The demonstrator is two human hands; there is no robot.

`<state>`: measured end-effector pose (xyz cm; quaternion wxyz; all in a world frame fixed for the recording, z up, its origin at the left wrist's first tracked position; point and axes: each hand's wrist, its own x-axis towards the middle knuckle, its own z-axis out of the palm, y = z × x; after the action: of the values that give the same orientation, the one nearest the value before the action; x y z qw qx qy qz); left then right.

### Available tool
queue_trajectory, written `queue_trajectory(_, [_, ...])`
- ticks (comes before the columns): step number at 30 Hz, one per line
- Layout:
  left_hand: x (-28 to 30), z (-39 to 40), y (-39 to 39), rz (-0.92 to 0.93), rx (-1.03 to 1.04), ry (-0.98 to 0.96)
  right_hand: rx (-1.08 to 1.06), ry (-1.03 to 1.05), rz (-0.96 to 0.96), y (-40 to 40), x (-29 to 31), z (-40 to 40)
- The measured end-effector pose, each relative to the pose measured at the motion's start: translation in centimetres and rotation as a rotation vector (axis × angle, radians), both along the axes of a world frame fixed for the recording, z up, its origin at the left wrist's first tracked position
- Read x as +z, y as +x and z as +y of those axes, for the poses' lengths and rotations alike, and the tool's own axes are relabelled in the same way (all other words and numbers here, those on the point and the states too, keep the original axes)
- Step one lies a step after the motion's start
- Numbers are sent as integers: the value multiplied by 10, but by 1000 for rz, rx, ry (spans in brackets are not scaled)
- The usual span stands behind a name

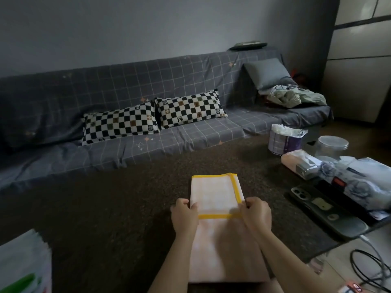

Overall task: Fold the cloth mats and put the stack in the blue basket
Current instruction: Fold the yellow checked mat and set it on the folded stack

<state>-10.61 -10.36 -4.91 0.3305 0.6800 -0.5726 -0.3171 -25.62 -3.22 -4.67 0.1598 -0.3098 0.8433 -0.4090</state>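
A pale pink checked cloth mat [215, 193] with a yellow border lies on the dark speckled table [118, 208] in front of me, its far part doubled over toward me. My left hand [184, 216] pinches the left side of the folded edge. My right hand [256, 214] pinches the right side of that same edge, near the yellow corner. The lower layer of the mat [226, 256] stretches toward me between my forearms. No blue basket is in view.
A phone [325, 212] and patterned packets [364, 182] lie at the right of the table, with a tissue roll [283, 140] and a clear jar [332, 144] behind. A white bag [23, 265] sits at the near left. A grey sofa [148, 115] with checkered cushions stands beyond.
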Motion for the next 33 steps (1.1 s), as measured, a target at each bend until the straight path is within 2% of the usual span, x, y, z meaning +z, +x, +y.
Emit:
queue_trajectory(5, [1, -9, -4, 103, 44, 89, -136, 75, -156, -6, 3, -15])
queue_trajectory(10, [6, -11, -6, 196, 85, 166, -133, 61, -237, -13, 1, -18])
queue_trajectory(15, [4, -6, -6, 221, 103, 95, -114, -19, -306, -17, 1, -12])
queue_trajectory(19, [4, 0, -4, 300, 84, 48, -55, -133, -350, -17, -4, -7])
queue_trajectory(23, [11, 3, 6, 469, 43, 91, 25, -193, -408, -22, -4, 1])
queue_trajectory(25, [14, 3, 12, 488, -10, 114, 73, -222, -433, -24, -2, 6])
queue_trajectory(30, [16, 2, 21, 523, -142, 235, 194, -322, -611, -28, 7, 19])
queue_trajectory(33, [20, 6, 27, 632, -150, 250, 239, -343, -713, -35, 5, 23])
